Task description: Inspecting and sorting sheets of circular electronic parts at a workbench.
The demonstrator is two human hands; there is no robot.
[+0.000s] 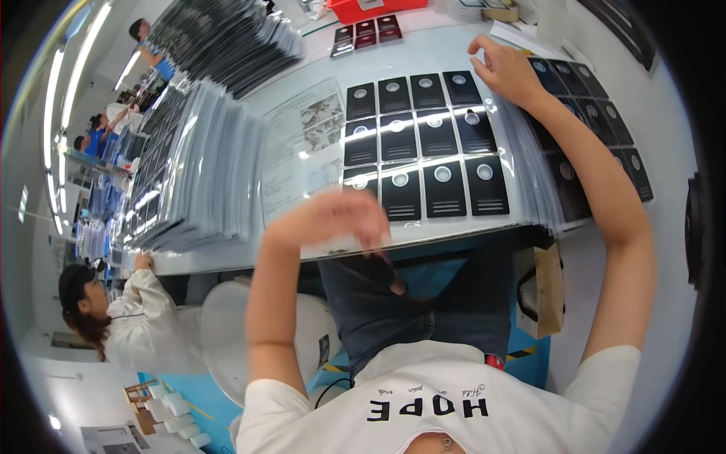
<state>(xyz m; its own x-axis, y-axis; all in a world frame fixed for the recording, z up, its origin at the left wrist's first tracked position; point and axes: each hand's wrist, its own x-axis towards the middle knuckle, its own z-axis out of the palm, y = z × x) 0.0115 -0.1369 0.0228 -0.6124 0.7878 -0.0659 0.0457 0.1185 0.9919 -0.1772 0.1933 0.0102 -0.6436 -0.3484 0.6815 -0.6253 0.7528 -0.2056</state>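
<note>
My left hand (336, 216), smeared by motion, hangs over the table's near edge. Its fingers are closed around a slender dark tool (392, 276) that points down toward my lap; its kind is too blurred to tell. At the far right of the table is my right hand (505, 69), fingers bent, thumb and forefinger apart with nothing visible between them. Between my hands lies a clear sheet of black rectangular cards (442, 181), set in rows, each with a round silvery ring and pale lines. My right forearm passes over another stack of such sheets (566, 170).
Tall stacks of clear-sleeved sheets (215, 159) rise on the left and far left (227, 38). A printed paper (283, 144) lies beside the card sheet. Farther back are small dark-red cards (367, 36) and a red bin (374, 9). A co-worker (144, 325) sits at the left.
</note>
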